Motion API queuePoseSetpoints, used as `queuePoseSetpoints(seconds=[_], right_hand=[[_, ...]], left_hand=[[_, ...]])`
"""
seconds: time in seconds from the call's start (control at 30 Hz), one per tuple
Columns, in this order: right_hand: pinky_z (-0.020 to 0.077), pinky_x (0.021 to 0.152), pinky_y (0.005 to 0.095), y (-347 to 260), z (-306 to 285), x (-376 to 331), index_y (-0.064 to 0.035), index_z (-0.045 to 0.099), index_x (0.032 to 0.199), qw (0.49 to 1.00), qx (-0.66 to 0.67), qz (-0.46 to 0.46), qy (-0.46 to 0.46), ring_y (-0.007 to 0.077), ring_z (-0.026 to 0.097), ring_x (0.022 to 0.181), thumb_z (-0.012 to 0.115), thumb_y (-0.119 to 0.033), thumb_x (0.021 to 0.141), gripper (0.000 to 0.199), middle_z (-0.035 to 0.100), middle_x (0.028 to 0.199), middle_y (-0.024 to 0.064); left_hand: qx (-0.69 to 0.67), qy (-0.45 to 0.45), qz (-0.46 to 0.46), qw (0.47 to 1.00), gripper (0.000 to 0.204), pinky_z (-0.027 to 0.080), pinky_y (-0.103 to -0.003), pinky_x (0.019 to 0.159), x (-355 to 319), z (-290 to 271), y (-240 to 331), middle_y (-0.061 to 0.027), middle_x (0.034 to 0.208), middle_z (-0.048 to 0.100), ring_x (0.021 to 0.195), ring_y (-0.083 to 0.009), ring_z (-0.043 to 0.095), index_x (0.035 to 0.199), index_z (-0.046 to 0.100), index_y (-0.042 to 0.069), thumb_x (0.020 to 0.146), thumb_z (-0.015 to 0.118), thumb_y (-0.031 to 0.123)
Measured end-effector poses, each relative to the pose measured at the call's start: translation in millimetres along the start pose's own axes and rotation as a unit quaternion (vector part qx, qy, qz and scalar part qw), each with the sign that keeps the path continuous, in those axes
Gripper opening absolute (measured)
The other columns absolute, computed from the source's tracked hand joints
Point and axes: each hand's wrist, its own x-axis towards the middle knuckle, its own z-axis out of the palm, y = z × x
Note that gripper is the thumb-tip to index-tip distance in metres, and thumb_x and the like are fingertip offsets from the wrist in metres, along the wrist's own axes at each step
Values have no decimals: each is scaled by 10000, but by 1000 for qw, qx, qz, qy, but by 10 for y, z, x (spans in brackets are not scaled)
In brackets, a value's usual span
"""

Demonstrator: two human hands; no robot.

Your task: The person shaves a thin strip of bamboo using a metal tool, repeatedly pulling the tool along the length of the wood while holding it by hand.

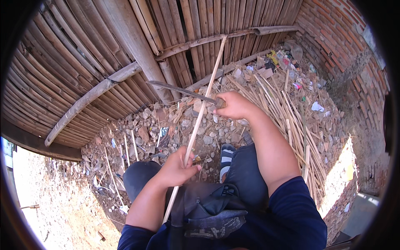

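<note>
bamboo fence (62, 62) | brick wall (341, 37) | rubble ground (137, 133) | sunlit

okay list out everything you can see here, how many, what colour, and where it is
bamboo stick: one, pale tan, long, held upright in the middle
knife: one, dark blade, centre, laid against the stick
cut bamboo strips: many, pale yellow, piled on the ground at right
rubble: many grey stones with scraps of litter, centre ground
bamboo wall: one, brown slats with cross poles, top and left
brick wall: one, red, upper right
sandal: one, dark with pale stripes, on the foot at centre
left hand: one, gripping the stick low down
right hand: one, closed on the knife handle
</note>
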Motion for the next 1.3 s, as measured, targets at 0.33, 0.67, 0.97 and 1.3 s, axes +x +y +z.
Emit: queuePoseSetpoints(seconds=[0.33, 0.67, 0.97, 1.3], right_hand=[[510, 869, 422, -318, 18, -91, -125, 662, 1185, 997, -69, -17, -22, 358, 655, 990, 758, -286, 753, 471, 693, 1040, 171], [511, 857, 393, 42, -38, -13, -30, 662, 1128, 996, 17, 46, 70, 340, 676, 930, 777, -306, 757, 476, 687, 1017, 218], [512, 840, 432, -305, 62, -70, -115, 670, 1143, 997, -68, -31, -17, 359, 658, 954, 756, -305, 758, 438, 687, 997, 188], [516, 817, 414, 8, 22, -15, -79, 682, 1079, 999, -1, 13, 34, 336, 680, 907, 773, -315, 771, 399, 695, 932, 199]], left_hand=[[23, 6, -12, 1000, 322, 360, -247, 482, -15, -19, 55, 32, 629, 478, 544, -52, 442, 994, 473, 40, 827, 745, 77], [27, -3, 8, 1000, 333, 371, -247, 495, -6, -6, 1, 27, 653, 489, 566, -53, 449, 1002, 478, 44, 826, 757, 90], [17, 2, -1, 1000, 330, 364, -248, 487, 4, -35, -32, 30, 640, 484, 549, -56, 444, 989, 474, 49, 828, 758, 95], [30, 1, 14, 999, 331, 372, -249, 495, 23, -6, -42, 29, 642, 490, 556, -58, 449, 987, 481, 49, 819, 763, 95]])
